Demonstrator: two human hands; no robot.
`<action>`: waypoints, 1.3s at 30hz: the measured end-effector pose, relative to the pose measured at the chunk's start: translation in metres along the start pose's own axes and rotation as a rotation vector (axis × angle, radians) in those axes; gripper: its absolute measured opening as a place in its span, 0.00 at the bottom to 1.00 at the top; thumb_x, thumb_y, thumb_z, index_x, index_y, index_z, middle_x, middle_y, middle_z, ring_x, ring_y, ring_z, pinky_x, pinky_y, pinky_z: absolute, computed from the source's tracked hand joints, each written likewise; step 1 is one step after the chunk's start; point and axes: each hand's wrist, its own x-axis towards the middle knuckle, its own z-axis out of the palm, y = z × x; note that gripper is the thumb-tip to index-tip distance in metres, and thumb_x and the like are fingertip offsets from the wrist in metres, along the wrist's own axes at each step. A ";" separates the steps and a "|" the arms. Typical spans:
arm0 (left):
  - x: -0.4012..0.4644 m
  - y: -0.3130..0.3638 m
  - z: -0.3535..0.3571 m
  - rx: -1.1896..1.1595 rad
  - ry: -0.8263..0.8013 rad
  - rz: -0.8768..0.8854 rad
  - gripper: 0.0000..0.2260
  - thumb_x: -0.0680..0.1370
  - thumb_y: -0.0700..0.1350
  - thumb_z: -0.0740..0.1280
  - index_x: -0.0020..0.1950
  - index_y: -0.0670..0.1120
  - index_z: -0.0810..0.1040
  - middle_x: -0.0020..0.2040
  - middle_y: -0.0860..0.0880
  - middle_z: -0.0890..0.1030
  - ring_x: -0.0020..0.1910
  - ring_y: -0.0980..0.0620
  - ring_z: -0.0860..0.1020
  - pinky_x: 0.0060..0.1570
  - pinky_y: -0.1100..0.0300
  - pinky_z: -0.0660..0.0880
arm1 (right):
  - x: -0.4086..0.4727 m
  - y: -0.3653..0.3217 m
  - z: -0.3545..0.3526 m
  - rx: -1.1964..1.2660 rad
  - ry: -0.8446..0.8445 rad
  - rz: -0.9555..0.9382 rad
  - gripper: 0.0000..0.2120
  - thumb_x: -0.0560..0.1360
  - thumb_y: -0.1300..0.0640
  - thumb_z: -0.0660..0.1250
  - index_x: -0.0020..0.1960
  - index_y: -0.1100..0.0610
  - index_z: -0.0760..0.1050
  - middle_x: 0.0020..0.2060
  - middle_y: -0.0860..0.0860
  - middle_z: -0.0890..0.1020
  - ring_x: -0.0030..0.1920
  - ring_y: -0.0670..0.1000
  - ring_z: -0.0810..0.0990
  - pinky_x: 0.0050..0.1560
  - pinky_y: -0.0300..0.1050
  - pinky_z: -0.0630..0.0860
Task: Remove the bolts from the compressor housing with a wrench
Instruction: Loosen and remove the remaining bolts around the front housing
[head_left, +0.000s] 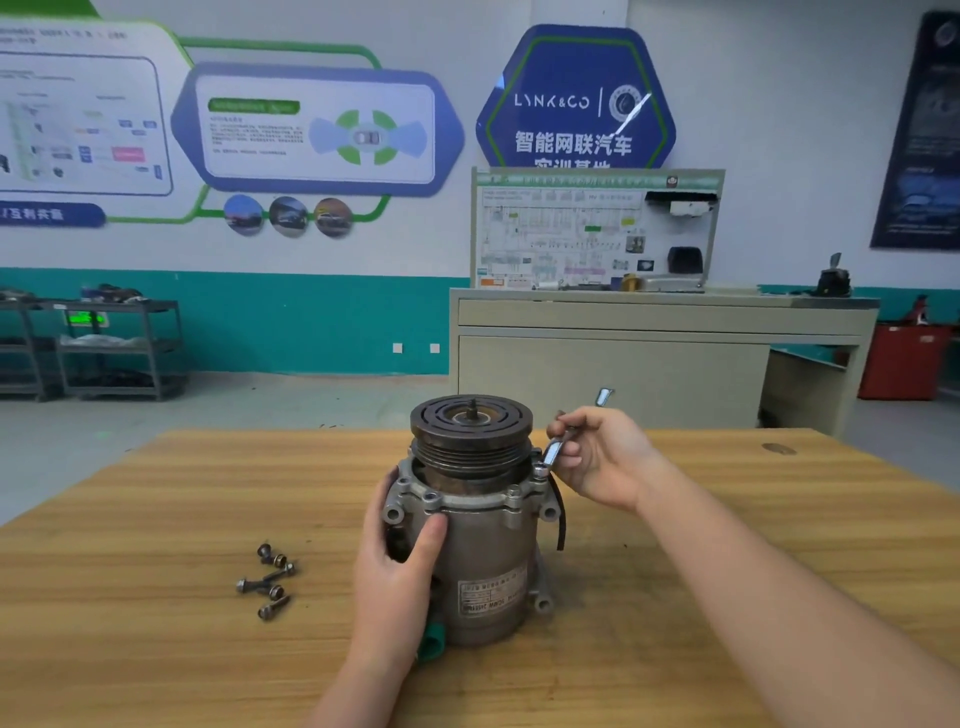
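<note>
A grey compressor (485, 561) stands upright on the wooden table (727, 545), with its dark pulley (471, 423) on top. My left hand (397, 566) grips the housing's left side, thumb across the front just under the flange. My right hand (597, 457) holds a silver wrench (553, 452). The wrench's lower end sits on a bolt (540, 471) at the flange's right side, and its upper end sticks out above my fingers. More bolts (514, 491) stand in the flange at the front. Several loose bolts (267, 579) lie on the table to the left.
A black cable (560, 514) hangs down the compressor's right side and a green cap (431, 642) shows at its lower left. Beyond the table stand a beige cabinet (660, 358) with a training board, a grey shelf rack (104, 348) at left and a red bin (904, 358) at right.
</note>
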 end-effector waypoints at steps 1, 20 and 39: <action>0.000 0.000 0.000 0.003 -0.003 -0.003 0.27 0.61 0.66 0.68 0.59 0.74 0.68 0.56 0.69 0.76 0.53 0.75 0.73 0.40 0.79 0.71 | 0.000 -0.002 -0.003 -0.004 -0.031 0.017 0.08 0.74 0.64 0.55 0.37 0.60 0.68 0.27 0.53 0.75 0.20 0.47 0.68 0.20 0.35 0.66; 0.000 -0.003 0.000 0.042 0.012 0.018 0.25 0.63 0.63 0.67 0.60 0.73 0.67 0.58 0.68 0.74 0.53 0.77 0.72 0.42 0.79 0.70 | -0.057 0.016 -0.001 -0.385 0.056 -0.840 0.06 0.80 0.65 0.59 0.46 0.58 0.69 0.37 0.55 0.81 0.35 0.53 0.84 0.38 0.43 0.80; 0.000 -0.003 0.001 0.026 0.034 0.036 0.23 0.66 0.58 0.67 0.60 0.69 0.69 0.57 0.65 0.77 0.53 0.73 0.75 0.43 0.79 0.71 | -0.070 0.061 0.029 -1.347 0.276 -1.647 0.07 0.76 0.60 0.59 0.46 0.63 0.73 0.33 0.55 0.76 0.28 0.53 0.74 0.27 0.42 0.69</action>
